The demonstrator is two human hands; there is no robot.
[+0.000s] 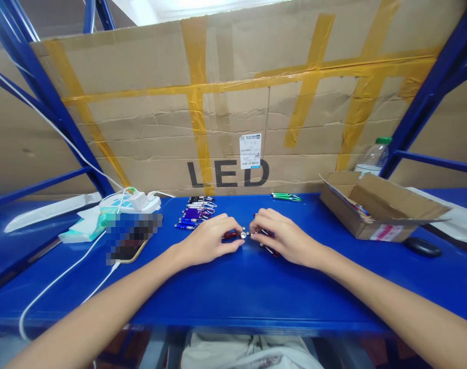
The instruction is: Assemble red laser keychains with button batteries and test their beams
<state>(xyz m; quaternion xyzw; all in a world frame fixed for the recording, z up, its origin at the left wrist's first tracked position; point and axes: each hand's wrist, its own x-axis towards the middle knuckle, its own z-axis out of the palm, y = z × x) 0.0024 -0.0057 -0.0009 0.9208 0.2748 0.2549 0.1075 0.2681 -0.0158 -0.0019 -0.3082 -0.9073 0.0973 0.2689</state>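
Observation:
My left hand (206,240) is closed around a small red keychain flashlight (229,236), its round silver end turned toward my right hand. The fingers of my right hand (281,234) are pinched near that end, beside a tiny silver piece (248,234); what exactly they hold is too small to make out. Under the right palm lies another red flashlight (271,251), partly hidden. Just beyond my left hand, several keychain flashlights in blue, purple (193,212), silver and black lie in a row with their clips to the right. Several green flashlights (285,197) lie at the back.
An open cardboard box (379,210) with small items inside stands at the right, by a black mouse (422,247) and a plastic bottle (375,156). At left lie a phone (135,241), white cables and a power strip (151,204). A cardboard wall (156,133) closes the back.

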